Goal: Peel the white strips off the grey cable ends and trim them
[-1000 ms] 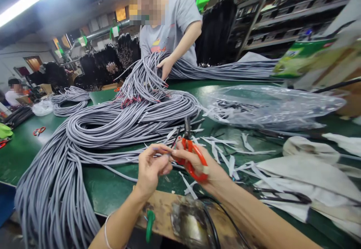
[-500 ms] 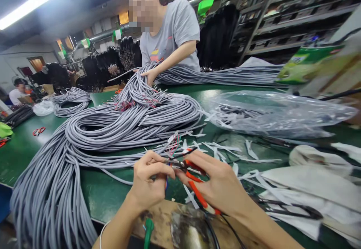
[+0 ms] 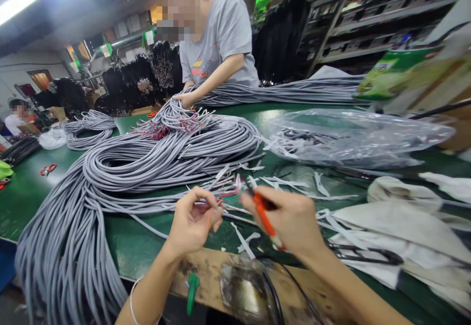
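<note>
Orange-handled wire cutters (image 3: 264, 214) are gripped in my right hand (image 3: 294, 217), their jaws pointing away from me and blurred by motion. My left hand (image 3: 195, 222) is curled just to the left, thumb and fingers pressed together. Whatever lies between those fingertips is too small to make out. Just beyond both hands are stripped cable ends with thin red and green wires (image 3: 231, 194). Behind them a large coiled bundle of grey cables (image 3: 172, 161) covers the table, its long ends hanging over the near left edge.
A co-worker's hand (image 3: 187, 99) rests on the far cables. White strips (image 3: 320, 186), a clear plastic bag (image 3: 360, 134) and pale cloth (image 3: 408, 222) lie to the right. Red-handled scissors (image 3: 47, 169) are on the left. A board with a metal block (image 3: 246, 290) is nearest me.
My right hand has drawn the cutters away from my left fingertips and turned their jaws forward. My left fingers have shifted slightly. The co-worker's hand has moved a little left in view.
</note>
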The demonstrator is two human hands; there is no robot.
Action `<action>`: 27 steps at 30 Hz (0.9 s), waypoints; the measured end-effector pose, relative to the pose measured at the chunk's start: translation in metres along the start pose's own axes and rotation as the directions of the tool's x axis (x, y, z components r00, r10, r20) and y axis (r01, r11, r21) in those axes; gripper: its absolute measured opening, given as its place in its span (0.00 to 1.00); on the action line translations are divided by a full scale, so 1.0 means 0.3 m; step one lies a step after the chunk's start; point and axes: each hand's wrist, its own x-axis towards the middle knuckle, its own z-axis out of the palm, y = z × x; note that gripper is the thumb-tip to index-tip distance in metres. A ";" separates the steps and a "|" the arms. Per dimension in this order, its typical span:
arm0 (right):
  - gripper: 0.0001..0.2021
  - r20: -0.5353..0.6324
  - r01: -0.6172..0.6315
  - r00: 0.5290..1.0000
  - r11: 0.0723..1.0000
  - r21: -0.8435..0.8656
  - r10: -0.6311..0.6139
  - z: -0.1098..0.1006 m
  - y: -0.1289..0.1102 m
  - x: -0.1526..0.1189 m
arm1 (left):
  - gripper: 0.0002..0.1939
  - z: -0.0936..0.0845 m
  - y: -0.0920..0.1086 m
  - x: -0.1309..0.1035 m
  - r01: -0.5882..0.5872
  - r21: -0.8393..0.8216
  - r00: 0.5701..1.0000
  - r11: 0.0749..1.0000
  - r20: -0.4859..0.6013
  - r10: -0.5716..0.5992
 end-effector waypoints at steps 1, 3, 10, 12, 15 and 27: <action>0.26 -0.016 -0.064 0.998 0.996 -0.055 0.064 -0.012 0.021 0.020 | 0.19 0.000 -0.002 0.009 0.054 -0.058 0.998 0.997 0.011 -0.054; 0.23 0.003 -0.162 0.986 0.975 -0.152 0.164 -0.038 0.078 0.063 | 0.22 -0.001 -0.002 0.026 0.133 -0.151 0.991 0.980 0.033 -0.130; 0.15 0.245 -0.289 0.861 0.826 -0.484 0.445 -0.081 0.238 0.118 | 0.15 -0.007 0.142 -0.126 0.379 -0.319 0.919 0.869 0.018 -0.394; 0.13 0.350 -0.217 0.848 0.863 -0.456 0.398 -0.071 0.230 0.096 | 0.14 -0.030 0.195 -0.252 0.477 -0.207 0.879 0.854 0.093 -0.468; 0.12 0.552 -0.067 0.787 0.928 -0.367 0.275 -0.042 0.191 0.048 | 0.10 -0.070 0.197 -0.439 0.551 0.173 0.804 0.816 0.150 -0.575; 0.08 0.598 0.091 0.742 0.839 -0.537 0.303 0.035 0.136 0.031 | 0.14 0.022 0.326 -0.587 0.296 0.439 0.937 0.848 0.039 -0.347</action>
